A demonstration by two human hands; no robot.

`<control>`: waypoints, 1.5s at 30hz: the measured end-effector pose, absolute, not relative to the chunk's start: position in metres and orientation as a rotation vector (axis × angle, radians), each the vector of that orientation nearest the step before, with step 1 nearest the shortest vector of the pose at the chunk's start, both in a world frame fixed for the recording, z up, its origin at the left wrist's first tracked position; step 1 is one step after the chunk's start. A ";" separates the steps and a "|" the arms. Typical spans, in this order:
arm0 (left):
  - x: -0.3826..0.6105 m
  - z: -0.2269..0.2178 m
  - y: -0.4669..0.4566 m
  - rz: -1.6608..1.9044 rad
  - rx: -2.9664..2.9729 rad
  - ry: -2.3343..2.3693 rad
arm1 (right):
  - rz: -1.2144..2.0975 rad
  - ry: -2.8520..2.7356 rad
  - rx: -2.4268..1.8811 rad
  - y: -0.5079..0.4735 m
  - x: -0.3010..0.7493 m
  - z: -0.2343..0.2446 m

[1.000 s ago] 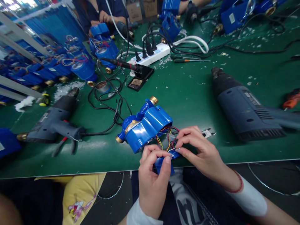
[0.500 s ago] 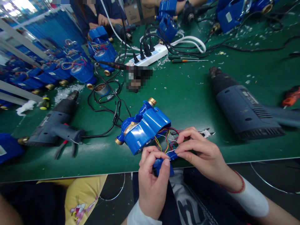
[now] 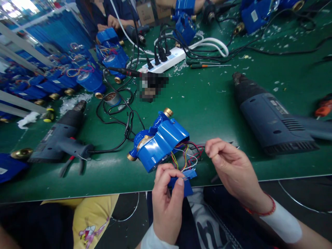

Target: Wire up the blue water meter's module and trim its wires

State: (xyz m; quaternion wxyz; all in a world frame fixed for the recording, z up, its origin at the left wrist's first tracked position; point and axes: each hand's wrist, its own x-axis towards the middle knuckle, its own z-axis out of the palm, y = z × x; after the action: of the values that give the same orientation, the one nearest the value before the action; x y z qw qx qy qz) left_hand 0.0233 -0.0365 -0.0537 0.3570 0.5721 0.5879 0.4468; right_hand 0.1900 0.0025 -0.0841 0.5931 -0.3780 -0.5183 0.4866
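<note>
Left hand (image 3: 167, 207) pinching blue plastic piece (image 3: 188, 189), apparently over bench front edge; right hand (image 3: 233, 166) empty, half-open, just beside coloured wires (image 3: 188, 155) from blue water meter (image 3: 158, 145) on green workbench (image 3: 207, 103), open bench beyond.

**Bench view, overhead light: bright, sharp at centre, warped at edges**

I log the following from here:
- Ceiling lights (image 3: 15, 7), upper left: blown out to white, no detail.
- Bench mat (image 3: 212, 103): evenly bright, with a pale sheen along its near side.
- Meter (image 3: 162, 141): glossy white highlights on the blue casing.
- Heat gun (image 3: 275, 124): soft, dark shadow along its underside.
- Bench edge (image 3: 207, 180): bowed by the wide lens; corners stretched and softer.
- Left hand (image 3: 167, 207) and right hand (image 3: 233, 169): crisp, no visible motion blur.
- Pixelated block (image 3: 151, 86): hides all detail beneath it.
</note>
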 end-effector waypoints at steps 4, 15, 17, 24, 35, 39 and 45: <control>0.022 -0.056 -0.038 1.148 1.459 1.505 | 1.018 -1.489 -0.951 -0.002 0.196 -0.081; 0.021 -0.057 -0.039 1.123 1.497 1.470 | 0.753 -1.819 -0.883 0.002 0.186 -0.074; 0.022 -0.055 -0.039 1.133 1.548 1.506 | 0.737 -1.838 -0.880 0.002 0.185 -0.072; 0.025 -0.057 -0.041 1.158 1.715 1.544 | 0.664 -1.907 -0.880 0.003 0.185 -0.070; 0.027 -0.055 -0.038 1.145 1.822 1.648 | 0.568 -1.859 -0.937 -0.014 0.179 -0.056; 0.027 -0.055 -0.038 1.125 1.824 1.621 | 0.540 -1.890 -0.968 -0.019 0.177 -0.054; 0.029 -0.054 -0.038 1.106 1.901 1.616 | 0.394 -2.009 -1.016 -0.021 0.178 -0.053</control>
State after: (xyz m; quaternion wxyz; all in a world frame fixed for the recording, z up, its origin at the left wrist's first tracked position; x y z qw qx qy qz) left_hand 0.0289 -0.0378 -0.0540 0.2050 0.6817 0.5795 0.3967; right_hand 0.1783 -0.0210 -0.0532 0.4150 -0.4043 -0.7998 0.1570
